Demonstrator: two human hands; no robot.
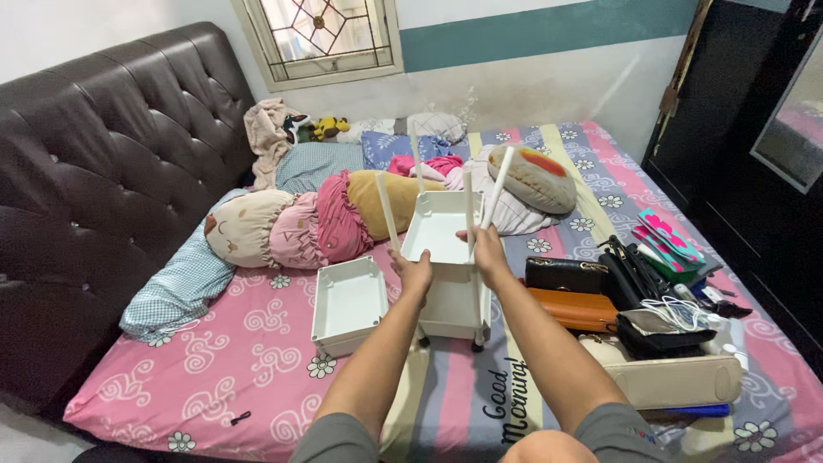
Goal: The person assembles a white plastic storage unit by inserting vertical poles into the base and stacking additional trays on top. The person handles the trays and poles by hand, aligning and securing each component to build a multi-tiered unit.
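White plastic tray [439,225] sits gripped between the left hand [415,273] and right hand [489,253], both clasping its near rim.

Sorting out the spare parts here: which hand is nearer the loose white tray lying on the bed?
The left hand, just right of the loose white tray. The right hand is farther right, on the white cart.

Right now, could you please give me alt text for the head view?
Both hands, left hand and right hand, grip a white plastic tray fitted with white poles, above a pink floral bed. A second white tray lies left; bags right.
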